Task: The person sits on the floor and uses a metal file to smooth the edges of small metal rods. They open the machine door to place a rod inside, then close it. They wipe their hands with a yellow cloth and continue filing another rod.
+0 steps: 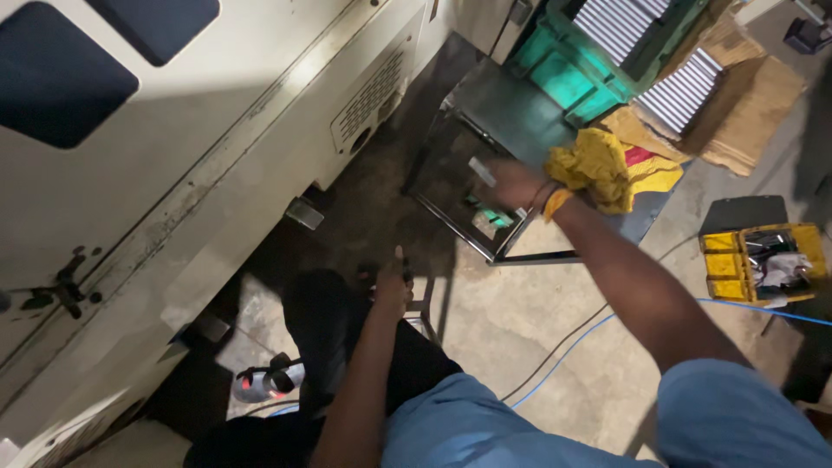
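Observation:
My right hand (513,184) reaches out over a dark metal table (520,108), and its fingers are closed on a small flat grey metal piece (481,171). An orange band sits on that wrist. A yellow rag (598,165) lies on the table just right of the hand. My left hand (392,290) is low by my knee, fingers curled and thumb up, next to a metal frame (422,308). Whether it grips anything is hidden by the dark.
A large white machine housing (199,147) with a vent grille fills the left. Green crates (572,65) of ribbed metal parts and cardboard (745,113) stand beyond the table. A yellow toolbox (724,264) and a blue cable (563,355) lie on the concrete floor.

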